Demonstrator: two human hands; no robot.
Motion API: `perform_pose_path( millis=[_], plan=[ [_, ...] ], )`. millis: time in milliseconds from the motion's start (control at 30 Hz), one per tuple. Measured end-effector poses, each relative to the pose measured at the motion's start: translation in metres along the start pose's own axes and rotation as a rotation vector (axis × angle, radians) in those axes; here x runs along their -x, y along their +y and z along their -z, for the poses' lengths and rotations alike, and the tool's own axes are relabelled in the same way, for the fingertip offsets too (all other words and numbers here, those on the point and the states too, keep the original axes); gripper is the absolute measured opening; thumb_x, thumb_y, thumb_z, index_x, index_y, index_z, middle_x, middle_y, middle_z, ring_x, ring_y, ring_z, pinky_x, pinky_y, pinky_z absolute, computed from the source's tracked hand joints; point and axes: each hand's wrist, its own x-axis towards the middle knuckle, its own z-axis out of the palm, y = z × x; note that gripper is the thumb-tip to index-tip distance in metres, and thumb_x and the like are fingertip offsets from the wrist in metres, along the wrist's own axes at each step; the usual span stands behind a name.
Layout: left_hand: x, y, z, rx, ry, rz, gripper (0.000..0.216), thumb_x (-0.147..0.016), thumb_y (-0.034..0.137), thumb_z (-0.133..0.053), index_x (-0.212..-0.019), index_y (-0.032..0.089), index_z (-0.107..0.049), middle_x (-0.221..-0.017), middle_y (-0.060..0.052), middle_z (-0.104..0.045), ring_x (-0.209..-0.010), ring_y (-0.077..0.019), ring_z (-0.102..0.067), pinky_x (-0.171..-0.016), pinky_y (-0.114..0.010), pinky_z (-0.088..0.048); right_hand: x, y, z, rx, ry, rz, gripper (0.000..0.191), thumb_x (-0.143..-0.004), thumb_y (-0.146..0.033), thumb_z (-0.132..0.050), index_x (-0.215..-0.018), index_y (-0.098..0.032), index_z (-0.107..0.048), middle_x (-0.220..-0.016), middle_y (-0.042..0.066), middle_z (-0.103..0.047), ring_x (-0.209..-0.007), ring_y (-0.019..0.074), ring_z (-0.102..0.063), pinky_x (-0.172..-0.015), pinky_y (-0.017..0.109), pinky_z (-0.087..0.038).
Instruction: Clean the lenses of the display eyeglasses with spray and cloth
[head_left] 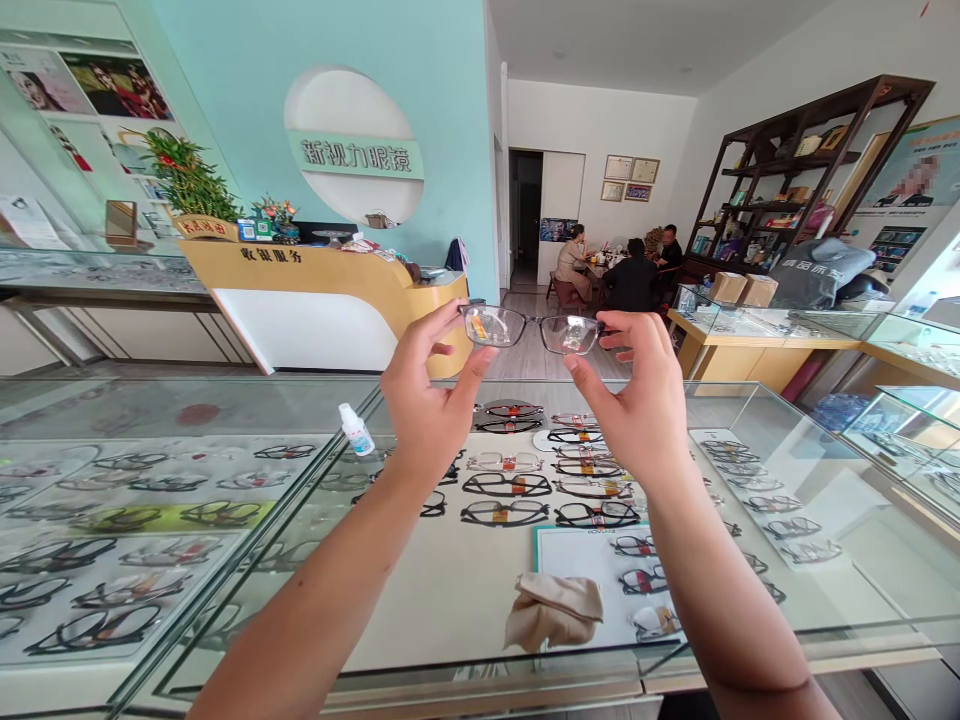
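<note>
Eyeglasses: thin dark rims [532, 321], rounded-rectangle clear lenses, an orange sticker on one; raised above the display case, roughly level.
Left hand: [429, 395] partly curled, thumb and fingers pinching the frame's left end.
Right hand: [637, 395] likewise half closed, gripping the right end.
Display case: smooth, transparent glass [442, 615] with straight edges.
Frame rows: slim dark and clear spectacles [506, 485] below the hands.
Cloth: soft, crumpled beige fabric [553, 612].
Bottle: small white plastic [358, 432], near the left forearm.
Cashier desk: curved, yellow-and-white front [315, 272].
</note>
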Motion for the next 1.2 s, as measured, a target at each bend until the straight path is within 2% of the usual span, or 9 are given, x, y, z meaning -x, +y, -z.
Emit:
perform_pose_path(
  millis=[267,500,767,933,1200],
  plan=[
    [0.001,0.012,0.002,-0.096,0.090,-0.110,0.048,-0.099,0.046,-0.083,-0.139,0.027,-0.066,-0.125,-0.009,-0.078,-0.116,-0.0276,-0.076,-0.081,-0.042,-0.060,-0.001,0.005,-0.002,0.009,-0.064,-0.026,0.042,-0.104,-0.038,-0.066,-0.144,-0.024,-0.064,-0.134,0.016,-0.074,-0.113,0.0324,-0.076,-0.092,0.055,-0.065],
    [-0.001,0.014,0.002,-0.161,0.092,-0.132,0.048,-0.098,0.050,-0.083,-0.137,0.026,-0.067,-0.126,-0.010,-0.078,-0.114,-0.0281,-0.075,-0.081,-0.043,-0.062,-0.001,0.007,-0.004,0.021,-0.080,-0.033,0.045,-0.105,-0.039,-0.065,-0.147,-0.023,-0.064,-0.140,0.018,-0.075,-0.115,0.0343,-0.077,-0.095,0.058,-0.065],
    [-0.002,0.015,0.001,-0.126,0.117,-0.231,0.049,-0.097,0.037,-0.086,-0.140,0.025,-0.067,-0.127,-0.010,-0.078,-0.112,-0.0269,-0.075,-0.080,-0.041,-0.061,-0.002,0.006,-0.003,0.025,-0.087,-0.054,0.047,-0.104,-0.037,-0.064,-0.148,-0.020,-0.064,-0.140,0.018,-0.076,-0.116,0.0343,-0.078,-0.096,0.057,-0.064],
    [-0.001,0.012,0.001,-0.066,0.105,-0.208,0.050,-0.097,0.032,-0.087,-0.143,0.026,-0.067,-0.129,-0.009,-0.077,-0.114,-0.0270,-0.074,-0.082,-0.041,-0.059,-0.001,0.003,-0.002,0.028,-0.085,-0.069,0.047,-0.104,-0.039,-0.065,-0.146,-0.020,-0.066,-0.137,0.018,-0.076,-0.115,0.0342,-0.077,-0.094,0.057,-0.064],
    [-0.001,0.009,0.002,-0.092,0.091,-0.174,0.050,-0.098,0.036,-0.085,-0.143,0.025,-0.067,-0.129,-0.010,-0.077,-0.116,-0.0272,-0.075,-0.081,-0.041,-0.059,-0.002,0.002,-0.002,0.032,-0.092,-0.086,0.047,-0.103,-0.041,-0.066,-0.144,-0.018,-0.067,-0.134,0.017,-0.077,-0.111,0.0332,-0.077,-0.093,0.055,-0.062]
  ],
)
